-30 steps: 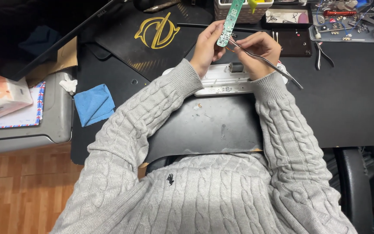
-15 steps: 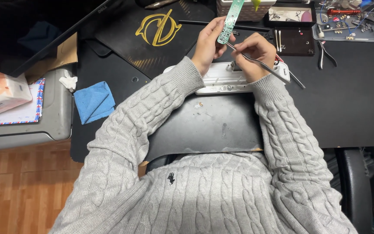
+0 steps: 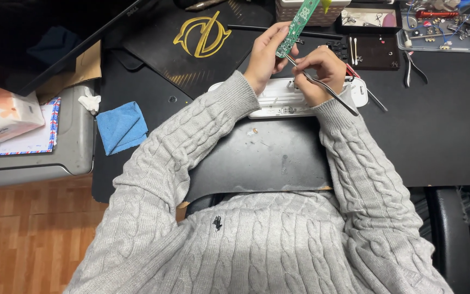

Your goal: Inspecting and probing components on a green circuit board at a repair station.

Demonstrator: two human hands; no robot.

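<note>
Green and narrow, the long printed circuit board is standing tilted in the left hand, whose grip is clenching its lower end; its long axis is running up and to the right, away from the table. The right hand is sitting just beside that lower end, its grip pinching slim metal tweezers, tip touching the board's bottom edge above the white plastic casing.

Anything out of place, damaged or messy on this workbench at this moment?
Mostly orderly. The long white plastic casing lies opened on the black mat, its narrow green circuit board lifted out in the left hand while the right hand works thin metal tweezers. A crumpled white tissue lies beside the blue cloth.
</note>
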